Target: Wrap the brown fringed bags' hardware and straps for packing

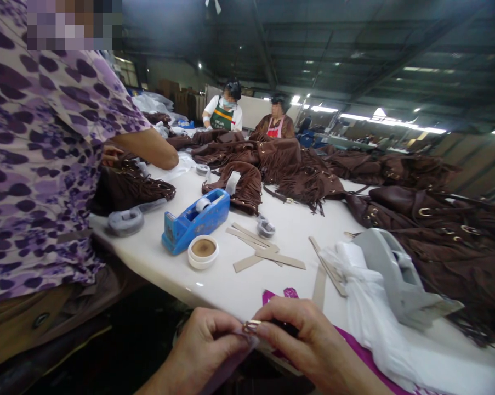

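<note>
Just off the near edge of the white table (165,275), my two hands meet. My left hand (208,345) is closed in a pinch on a thin, whitish translucent wrap (231,362) that hangs below its fingers. My right hand (300,334) pinches a small gold-coloured metal buckle (252,326), with something dark brown partly hidden under its fingers. The buckle touches the wrap between my fingertips. Behind my right hand, a purple sheet (358,351) lies at the table edge.
A blue tape dispenser (195,219), a round tub (203,252) and beige strips (280,259) lie ahead. White plastic (366,302) and a grey dispenser (391,274) stand right. Brown fringed bags (288,164) are piled behind. A person in a purple-patterned shirt (45,153) stands left.
</note>
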